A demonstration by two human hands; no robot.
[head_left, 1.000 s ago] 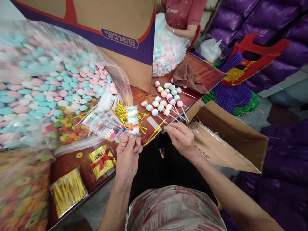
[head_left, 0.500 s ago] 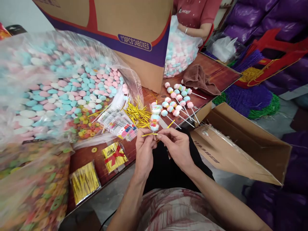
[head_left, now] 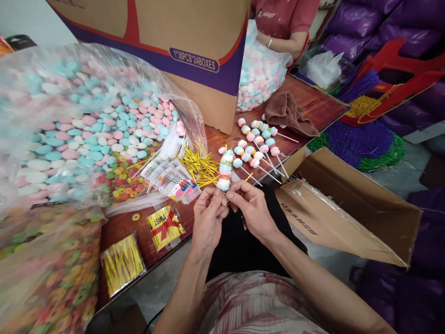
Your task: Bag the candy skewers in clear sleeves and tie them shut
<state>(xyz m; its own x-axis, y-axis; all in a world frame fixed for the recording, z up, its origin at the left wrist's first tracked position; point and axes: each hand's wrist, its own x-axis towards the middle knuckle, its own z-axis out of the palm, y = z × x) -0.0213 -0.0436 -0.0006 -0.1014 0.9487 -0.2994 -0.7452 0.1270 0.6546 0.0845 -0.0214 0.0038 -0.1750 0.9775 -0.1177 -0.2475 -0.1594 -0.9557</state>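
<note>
A wrapped marshmallow skewer (head_left: pixel 225 170) in clear film stands upright between my hands, pastel marshmallows and gummy rings stacked on it. My left hand (head_left: pixel 210 208) pinches at its base, fingers closed around the lower end. My right hand (head_left: pixel 247 204) pinches a gold twist tie (head_left: pixel 227 200) just under the lowest marshmallow, most of the tie hidden by fingers. Just left of the skewer lie a heap of loose gold twist ties (head_left: pixel 200 164) and a stack of printed clear bags (head_left: pixel 172 178). Several unwrapped marshmallow skewers (head_left: pixel 255 144) rest on the table to the right.
A big open bag of marshmallows (head_left: pixel 86 125) covers the table's left, with gummy rings (head_left: pixel 128 181) beside it. Packs of ties (head_left: pixel 123 264) lie near the edge. A tall carton (head_left: pixel 205 102) stands behind; an open carton (head_left: pixel 347 218) sits at right. Across the table sits a person (head_left: pixel 283 28).
The gold tie, earlier stretched out across the skewer's base, now mostly disappears between my fingers. The skewer's top leans slightly further right, and my hands have closed in around its base.
</note>
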